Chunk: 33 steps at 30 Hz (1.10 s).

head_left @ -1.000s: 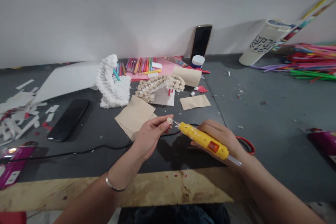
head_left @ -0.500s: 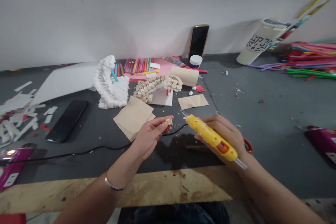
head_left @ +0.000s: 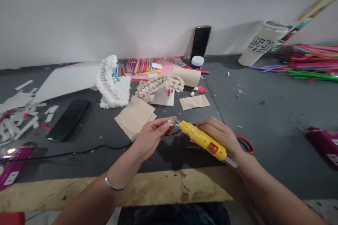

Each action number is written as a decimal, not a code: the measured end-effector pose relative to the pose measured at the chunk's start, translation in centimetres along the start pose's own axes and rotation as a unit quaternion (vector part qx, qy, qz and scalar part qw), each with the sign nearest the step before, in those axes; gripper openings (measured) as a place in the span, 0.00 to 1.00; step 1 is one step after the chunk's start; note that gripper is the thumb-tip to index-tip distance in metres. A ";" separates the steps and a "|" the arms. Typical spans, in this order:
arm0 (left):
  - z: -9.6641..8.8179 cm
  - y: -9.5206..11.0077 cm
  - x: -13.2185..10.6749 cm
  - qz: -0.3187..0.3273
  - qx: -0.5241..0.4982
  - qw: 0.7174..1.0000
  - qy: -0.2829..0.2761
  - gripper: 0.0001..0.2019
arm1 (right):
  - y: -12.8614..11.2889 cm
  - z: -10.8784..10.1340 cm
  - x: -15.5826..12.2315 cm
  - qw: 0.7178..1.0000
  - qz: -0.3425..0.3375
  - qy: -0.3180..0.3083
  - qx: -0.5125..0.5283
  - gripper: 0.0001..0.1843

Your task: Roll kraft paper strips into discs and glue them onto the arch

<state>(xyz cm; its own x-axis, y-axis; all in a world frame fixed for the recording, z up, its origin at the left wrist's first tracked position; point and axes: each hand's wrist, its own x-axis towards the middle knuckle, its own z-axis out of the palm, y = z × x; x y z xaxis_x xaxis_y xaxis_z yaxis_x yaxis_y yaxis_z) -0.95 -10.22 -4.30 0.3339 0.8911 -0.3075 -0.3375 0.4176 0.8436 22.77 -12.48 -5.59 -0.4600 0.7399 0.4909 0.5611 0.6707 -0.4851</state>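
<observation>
A small beige paper roll [head_left: 171,122] is pinched between the thumb and fingers of my left hand [head_left: 151,133]. My right hand [head_left: 220,133] grips a yellow hot glue gun [head_left: 202,137], a clear glue stick poking from its back end. The gun's metal nozzle sits right at the roll; whether they touch I cannot tell. Beyond my hands stands an arched piece [head_left: 153,87] covered in similar beige rolls, on a white base. Beige paper squares [head_left: 136,114] lie just past my left hand, and a beige paper strip [head_left: 194,102] lies farther right.
A white textured model [head_left: 112,86] stands at the back left near a black phone [head_left: 68,120]. Behind are markers [head_left: 141,66], a cardboard tube [head_left: 186,76], an upright phone [head_left: 200,42] and a tumbler [head_left: 262,44]. A black cord [head_left: 100,148] crosses the table; red-handled scissors [head_left: 246,143] lie by my right wrist.
My right hand has moved left with the glue gun, bringing the nozzle up to the paper roll. My left hand has stayed almost in place, still holding the roll.
</observation>
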 end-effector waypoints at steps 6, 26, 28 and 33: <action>0.0 0.0 -0.1 -0.001 -0.008 1.000 -0.006 0.17 | -0.2 0.0 0.0 1.000 -0.008 0.002 0.002 0.06; 0.1 0.1 -0.1 -0.006 -0.024 1.000 -0.008 0.17 | 0.1 0.1 -0.1 0.999 -0.028 -0.010 0.020 0.08; 0.0 0.1 -0.1 -0.006 -0.023 1.000 -0.010 0.17 | 0.1 0.1 -0.2 0.999 -0.026 -0.008 0.019 0.08; 0.0 0.0 0.0 -0.005 -0.023 1.000 -0.014 0.16 | -0.1 0.0 0.0 0.999 -0.028 -0.008 0.021 0.07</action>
<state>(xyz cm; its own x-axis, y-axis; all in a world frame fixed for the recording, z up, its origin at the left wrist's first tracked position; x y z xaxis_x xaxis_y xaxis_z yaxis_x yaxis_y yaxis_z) -0.96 -10.20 -4.32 0.3628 0.8812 -0.3032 -0.3736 0.4356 0.8189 22.70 -12.55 -5.57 -0.5005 0.7022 0.5063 0.5052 0.7118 -0.4880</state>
